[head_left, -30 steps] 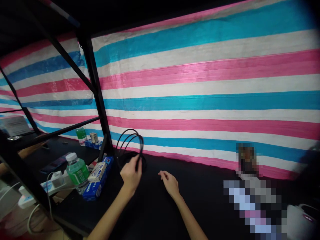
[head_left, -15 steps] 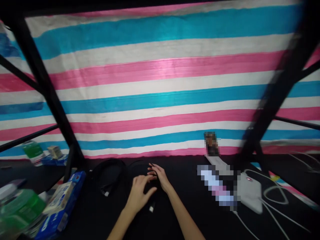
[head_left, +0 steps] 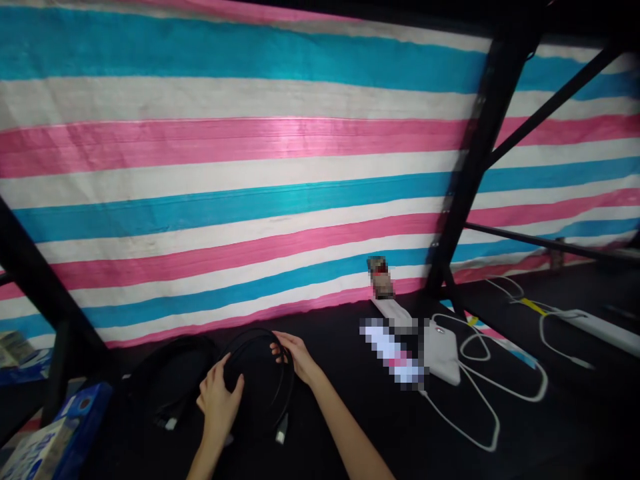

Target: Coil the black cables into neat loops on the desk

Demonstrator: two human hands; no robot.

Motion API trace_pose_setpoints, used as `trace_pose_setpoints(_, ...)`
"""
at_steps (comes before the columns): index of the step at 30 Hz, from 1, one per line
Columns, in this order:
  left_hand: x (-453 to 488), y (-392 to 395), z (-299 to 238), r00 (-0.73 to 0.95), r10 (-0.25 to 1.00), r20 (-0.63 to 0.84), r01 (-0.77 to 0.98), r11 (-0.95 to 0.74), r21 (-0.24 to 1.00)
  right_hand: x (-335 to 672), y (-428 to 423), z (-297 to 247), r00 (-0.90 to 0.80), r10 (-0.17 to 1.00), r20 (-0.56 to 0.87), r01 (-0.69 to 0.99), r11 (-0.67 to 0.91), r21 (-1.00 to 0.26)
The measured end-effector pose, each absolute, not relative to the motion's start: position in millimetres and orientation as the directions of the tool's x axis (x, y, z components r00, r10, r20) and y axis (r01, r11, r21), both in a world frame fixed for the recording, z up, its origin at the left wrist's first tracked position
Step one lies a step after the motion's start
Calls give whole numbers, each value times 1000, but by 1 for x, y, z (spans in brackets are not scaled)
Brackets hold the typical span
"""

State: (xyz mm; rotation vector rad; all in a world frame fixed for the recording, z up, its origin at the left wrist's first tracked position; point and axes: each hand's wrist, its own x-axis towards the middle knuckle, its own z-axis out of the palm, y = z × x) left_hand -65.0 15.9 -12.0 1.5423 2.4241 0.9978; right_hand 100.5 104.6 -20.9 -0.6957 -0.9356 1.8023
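Note:
A thin black cable (head_left: pixel 254 331) arches in a loop between my two hands. One metal-tipped plug, USB-like in shape, (head_left: pixel 281 432) hangs at the lower right end of the loop. My left hand (head_left: pixel 219 393) is curled at the loop's left side, its thumb standing off from the fingers. My right hand (head_left: pixel 296 355) grips the loop at its upper right, fingers bent round the strand. Left of my left hand lies a second coiled black cable (head_left: pixel 197 341) with a pale connector (head_left: pixel 171 424). Against the black tabletop (head_left: pixel 320 447) parts of both cables are hard to make out.
Right of my hands lie a pixelated, phone-like item (head_left: pixel 393 353), a white box-like device (head_left: pixel 441 351) and white cords (head_left: pixel 495 427). A blue carton (head_left: pixel 85 427) stands lower left. Black frame posts (head_left: pixel 465 173) and a striped sheet (head_left: pixel 250 200) stand behind.
My hands have moved apart, and the black cable between them now shows as a wide loop. The view has turned right, shifting the surroundings leftward.

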Motion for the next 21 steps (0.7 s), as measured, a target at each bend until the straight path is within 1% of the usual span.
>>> trace_pose_setpoints(4, -75, 20, -20, -435, 873, 220, 764, 229, 603, 100, 105, -23, -382, 923, -48, -469, -238, -850)
trace_pose_setpoints(7, -85, 24, -25, -408, 871, 275, 729, 129, 673, 100, 104, -23, -377, 926, -37, -425, -208, -881)
trace_pose_setpoints(9, -91, 25, -25, -426, 842, 331, 704, 79, 706, 99, 104, -24, -376, 926, -29, -383, -183, -905)
trace_pose_setpoints(11, -95, 25, -23, -450, 794, 410, 739, 72, 670, 97, 103, -26, -380, 925, -25, -344, -166, -924)
trace_pose_setpoints(14, -95, 24, -20, -434, 755, 491, 822, 109, 559, 94, 102, -29, -378, 926, -12, -288, -130, -949)
trace_pose_setpoints(17, -95, 25, -22, -370, 808, 458, 854, 101, 511, 92, 100, -31, -365, 931, 1, -251, -97, -963)
trace_pose_setpoints(21, -103, 29, -30, -265, 851, 454, 860, -5, 510, 97, 91, -30, -365, 931, 3, -207, -78, -975)
